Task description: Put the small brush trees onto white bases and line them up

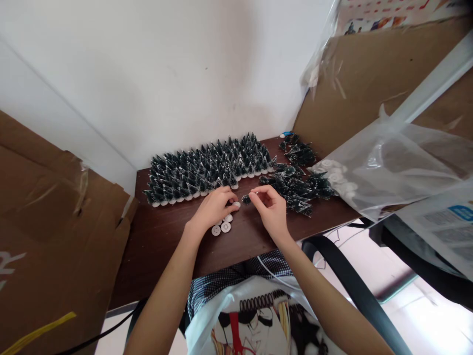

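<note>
My left hand (pixel 218 207) is closed on a small white round base (pixel 237 204), pinched at the fingertips. Across a narrow gap, my right hand (pixel 271 207) pinches a small dark green miniature tree (pixel 246 199), its tip pointing left. Below my left hand lie several loose white bases (pixel 225 227) on the brown table. Behind both hands stand rows of miniature trees on white bases (pixel 199 170), packed close together. To the right of my right hand lies a heap of loose miniature trees (pixel 295 187) on their sides.
A clear plastic bag (pixel 384 158) with white bases in it lies on the table's right side. Cardboard boxes stand at left (pixel 55 207) and right (pixel 362 79). A white wall (pixel 192 69) rises behind the table (pixel 158 246). A black chair armrest (pixel 343 276) is at lower right.
</note>
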Demonstrator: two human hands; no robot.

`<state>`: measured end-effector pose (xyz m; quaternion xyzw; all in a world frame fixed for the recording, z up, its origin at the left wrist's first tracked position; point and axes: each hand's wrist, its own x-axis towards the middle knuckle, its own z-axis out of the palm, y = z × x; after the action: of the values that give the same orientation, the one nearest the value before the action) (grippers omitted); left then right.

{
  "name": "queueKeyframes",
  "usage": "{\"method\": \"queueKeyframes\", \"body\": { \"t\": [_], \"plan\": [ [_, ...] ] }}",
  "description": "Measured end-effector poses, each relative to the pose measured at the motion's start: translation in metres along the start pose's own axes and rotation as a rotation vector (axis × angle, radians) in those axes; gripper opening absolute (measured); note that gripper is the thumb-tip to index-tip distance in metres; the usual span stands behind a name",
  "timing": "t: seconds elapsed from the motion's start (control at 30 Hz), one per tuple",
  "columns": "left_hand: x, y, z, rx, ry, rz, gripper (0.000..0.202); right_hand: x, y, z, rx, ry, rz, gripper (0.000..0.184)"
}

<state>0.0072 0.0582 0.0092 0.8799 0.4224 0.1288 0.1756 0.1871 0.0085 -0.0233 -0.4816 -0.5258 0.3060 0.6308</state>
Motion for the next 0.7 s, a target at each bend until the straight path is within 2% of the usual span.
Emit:
{"method": "queueKeyframes", "body": {
  "t": [0.7],
  "plan": [
    [-0.0011,-0.0002,0.0039,0.088,0.013,0.044,0.01,-0.0008,-0.0028,-0.0004,-0.015,-0.006,-0.011,0.01]
  ]
}}
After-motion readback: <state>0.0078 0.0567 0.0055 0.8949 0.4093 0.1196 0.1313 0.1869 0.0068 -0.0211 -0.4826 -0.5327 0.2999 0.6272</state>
